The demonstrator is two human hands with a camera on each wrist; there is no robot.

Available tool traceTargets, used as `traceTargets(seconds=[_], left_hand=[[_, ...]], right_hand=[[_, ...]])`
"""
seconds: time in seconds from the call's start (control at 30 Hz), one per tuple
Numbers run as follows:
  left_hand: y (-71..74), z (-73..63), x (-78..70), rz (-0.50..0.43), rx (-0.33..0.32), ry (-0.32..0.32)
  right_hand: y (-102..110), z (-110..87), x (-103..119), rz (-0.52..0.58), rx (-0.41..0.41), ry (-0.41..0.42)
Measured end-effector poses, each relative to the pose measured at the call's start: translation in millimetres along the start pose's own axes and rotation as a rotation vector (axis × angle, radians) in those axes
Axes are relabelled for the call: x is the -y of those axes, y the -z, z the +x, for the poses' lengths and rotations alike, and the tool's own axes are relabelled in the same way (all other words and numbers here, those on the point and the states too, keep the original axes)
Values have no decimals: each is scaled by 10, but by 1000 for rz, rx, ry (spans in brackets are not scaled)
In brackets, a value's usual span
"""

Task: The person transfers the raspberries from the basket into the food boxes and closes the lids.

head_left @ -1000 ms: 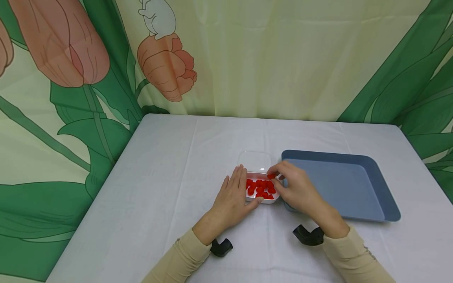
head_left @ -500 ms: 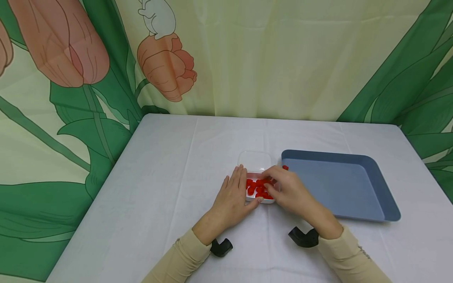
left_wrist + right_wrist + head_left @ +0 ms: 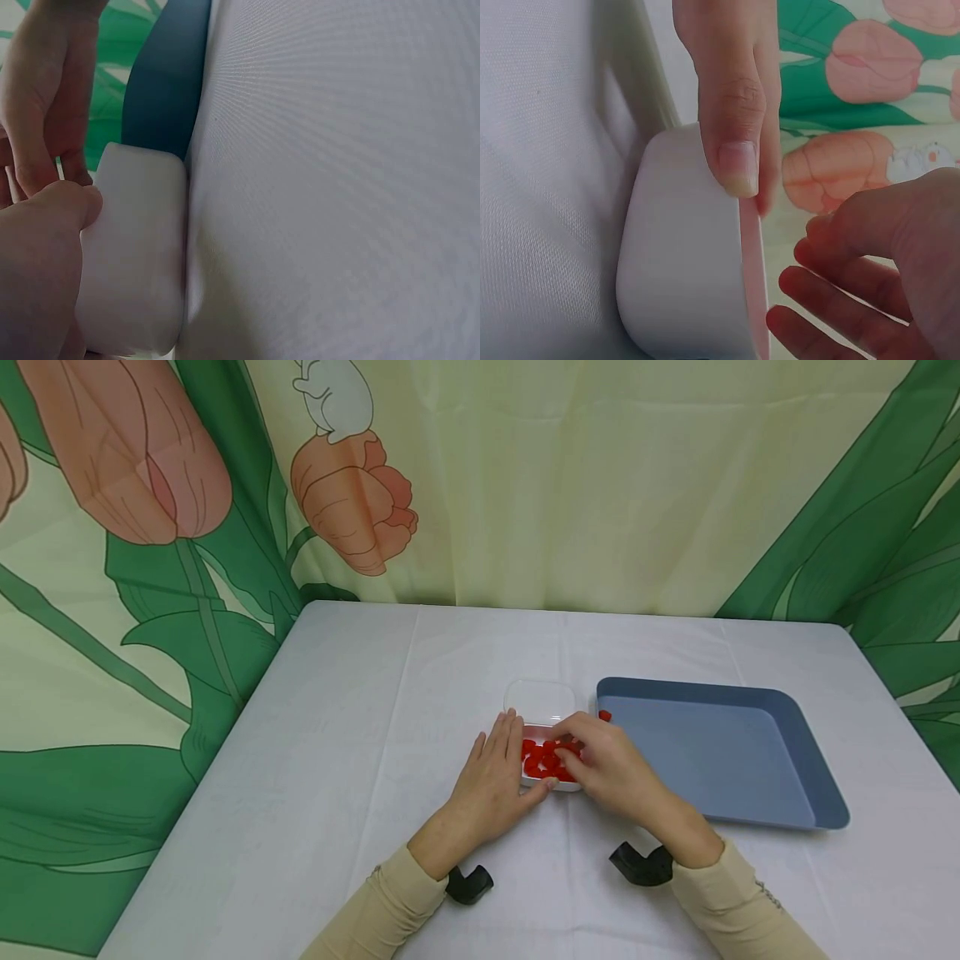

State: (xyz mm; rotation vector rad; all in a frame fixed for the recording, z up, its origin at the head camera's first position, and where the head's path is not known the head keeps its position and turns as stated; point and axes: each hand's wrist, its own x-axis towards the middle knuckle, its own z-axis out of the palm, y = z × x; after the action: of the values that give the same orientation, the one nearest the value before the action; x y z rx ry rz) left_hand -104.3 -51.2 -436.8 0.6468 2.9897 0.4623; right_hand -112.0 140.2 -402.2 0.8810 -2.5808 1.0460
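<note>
A small white box [image 3: 568, 786] holds several small red pieces [image 3: 533, 763], their exact kind unclear. My left hand [image 3: 486, 789] lies along the box's left side with straight fingers, its thumb resting on the near rim. Over the right part of the box is my right hand [image 3: 611, 766], fingers bent down among the red pieces. Whether thumb and forefinger pinch a piece is hidden; the right wrist view shows nothing between the fingertips. One red piece [image 3: 604, 715] sits inside the far left corner of the blue tray [image 3: 712, 752].
A clear lid [image 3: 540, 700] stretches back from the box's far edge. The tray stands close to the box's right. Black curved wrist mounts [image 3: 469, 885] stick out below both forearms. A white cloth [image 3: 360, 710] covers the table, with a printed curtain [image 3: 562, 485] behind.
My right hand has put a red piece down at the tray's left edge and come back left over the box. Pieces inside the box have shifted. The left hand has stayed put.
</note>
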Motion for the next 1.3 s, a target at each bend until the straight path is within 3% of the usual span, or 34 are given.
traceTargets(seconds=[0.47,0.97,1.3], left_hand=[[15,10,-8,20,-13,-16],[25,1,-12,24,-11,-14],[34,-4,-18,32,0,-4]], right_hand=[[98,14,-9,-49,-68,-9],[257,-14,-89,-143,-129,-97],[294,-40,-169,-144,-151,-124]])
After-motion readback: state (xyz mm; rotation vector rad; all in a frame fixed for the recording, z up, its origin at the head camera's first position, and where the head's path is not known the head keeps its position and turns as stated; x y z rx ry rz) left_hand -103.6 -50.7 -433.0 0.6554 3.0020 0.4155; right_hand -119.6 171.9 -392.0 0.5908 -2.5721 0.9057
